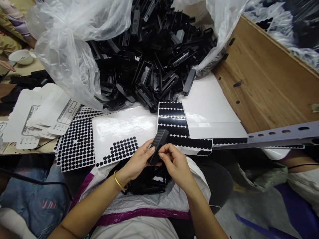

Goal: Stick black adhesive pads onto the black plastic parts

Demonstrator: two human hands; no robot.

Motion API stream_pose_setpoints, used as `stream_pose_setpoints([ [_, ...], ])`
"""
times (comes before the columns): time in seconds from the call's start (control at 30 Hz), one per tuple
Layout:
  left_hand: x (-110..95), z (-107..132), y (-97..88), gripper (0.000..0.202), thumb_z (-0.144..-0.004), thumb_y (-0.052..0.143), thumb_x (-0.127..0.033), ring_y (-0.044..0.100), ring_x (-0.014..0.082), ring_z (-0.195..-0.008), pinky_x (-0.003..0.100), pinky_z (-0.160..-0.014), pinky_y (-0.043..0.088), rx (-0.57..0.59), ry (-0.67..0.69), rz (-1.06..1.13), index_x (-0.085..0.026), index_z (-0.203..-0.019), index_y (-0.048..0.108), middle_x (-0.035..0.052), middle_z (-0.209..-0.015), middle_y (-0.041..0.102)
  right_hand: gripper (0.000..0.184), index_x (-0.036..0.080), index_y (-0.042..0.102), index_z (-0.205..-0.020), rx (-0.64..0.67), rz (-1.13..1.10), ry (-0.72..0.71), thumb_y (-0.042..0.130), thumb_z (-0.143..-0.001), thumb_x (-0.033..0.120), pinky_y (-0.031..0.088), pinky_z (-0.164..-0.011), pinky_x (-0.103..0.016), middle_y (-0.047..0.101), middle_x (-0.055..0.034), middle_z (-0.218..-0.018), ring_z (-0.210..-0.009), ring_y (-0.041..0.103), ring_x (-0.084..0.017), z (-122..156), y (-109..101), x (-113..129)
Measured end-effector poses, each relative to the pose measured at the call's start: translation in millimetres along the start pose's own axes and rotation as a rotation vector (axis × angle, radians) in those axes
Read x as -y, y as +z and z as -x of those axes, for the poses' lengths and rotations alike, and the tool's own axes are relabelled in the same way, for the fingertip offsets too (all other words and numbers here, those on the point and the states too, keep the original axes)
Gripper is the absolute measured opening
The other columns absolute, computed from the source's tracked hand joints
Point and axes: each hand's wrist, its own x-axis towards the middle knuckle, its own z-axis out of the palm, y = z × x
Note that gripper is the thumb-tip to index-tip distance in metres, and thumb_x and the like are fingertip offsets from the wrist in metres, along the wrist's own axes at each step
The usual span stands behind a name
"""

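Clock centered on the part in hand.

One black part (161,136) at center, tilted, top end toward 1, ribbed face showing, held above the lap at the table edge.

Arms: two, both reaching in from below, left from 7, right from 5, wrists converging at the part. One gold bangle (118,181) on the left wrist.

Left hand (140,160): closed on the part, thumb across the ribbed face. Right hand (174,162): fingers curled, thumb and index nearly together at the part's right edge. Can't tell if it grips the part or something tiny.

At 6: white sack (174,202) on the lap, several more black parts on it, overlapped, no clean count.

At 9: one sparse dot sheet (122,124), dots left only along the lower area. Beyond it, a fanned stack of full dot sheets (81,139), count unclear.

At 2: black-dot sheets (171,116), partly under at least two blank sheets (209,109). One loose part (189,82) at 1, on the blank sheet's corner.

At 12: big pile (147,76), uncountable, in one clear bag (72,56).

At 10: several printed cards (47,113), then one white bowl (18,59). At 2, further out: one wood panel (269,76).
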Motion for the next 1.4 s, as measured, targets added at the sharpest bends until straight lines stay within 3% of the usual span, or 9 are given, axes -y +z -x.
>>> stream_pose_setpoints([
  [0.5, 1, -1, 1.9, 0.043, -0.082, 0.058, -0.036, 0.060, 0.0185, -0.092, 0.032, -0.078, 0.051, -0.028, 0.017, 0.009, -0.024, -0.123, 0.053, 0.0060, -0.107, 0.064, 0.007, 0.021, 0.053, -0.074, -0.125, 0.204, -0.104, 0.050, -0.080, 0.020, 0.037, -0.048, -0.022, 0.053, 0.0029, -0.061, -0.051, 0.045, -0.010, 0, 8, -7],
  [0.77, -1, 0, 0.2, 0.051, -0.078, 0.055, -0.019, 0.056, 0.0211, -0.103, 0.035, -0.087, 0.047, 0.008, 0.007, 0.053, -0.027, -0.128, 0.050, 0.0045, -0.118, 0.061, 0.007, 0.021, 0.052, -0.075, -0.142, 0.199, -0.111, 0.049, -0.081, 0.020, 0.043, -0.049, -0.023, 0.054, 0.0021, -0.064, -0.053, 0.049, -0.011, 0, 9, -8],
  [0.97, 0, 0, 2.4, 0.061, -0.077, 0.058, -0.014, 0.048, 0.0211, -0.119, 0.034, -0.104, 0.034, 0.050, 0.144, -0.117, -0.025, -0.134, 0.042, 0.0043, -0.130, 0.053, 0.007, 0.021, 0.050, -0.076, -0.143, 0.238, -0.136, 0.047, -0.082, 0.017, 0.046, -0.057, -0.025, 0.057, -0.0002, -0.069, -0.062, 0.055, -0.014, 0, 10, -10],
  [1.2, 10, -3, 0.0, 0.056, -0.078, 0.056, -0.015, 0.042, 0.0205, -0.126, 0.032, -0.104, 0.034, -0.015, 0.218, -0.134, -0.025, -0.132, 0.042, 0.0038, -0.138, 0.045, 0.010, 0.021, 0.051, -0.076, -0.181, 0.396, -0.204, 0.044, -0.082, 0.015, 0.042, -0.057, -0.026, 0.058, -0.0022, -0.072, -0.064, 0.054, -0.015, -2, 16, -11],
  [1.4, 12, -4, 0.6, 0.059, -0.076, 0.060, -0.017, 0.038, 0.0223, -0.130, 0.035, -0.108, 0.029, -0.087, 0.221, -0.095, -0.023, -0.131, 0.041, 0.0063, -0.137, 0.046, 0.009, 0.022, 0.048, -0.080, -0.156, 0.450, -0.165, 0.043, -0.081, 0.015, 0.041, -0.055, -0.027, 0.058, -0.0024, -0.073, -0.064, 0.056, -0.016, -5, 19, -10],
])
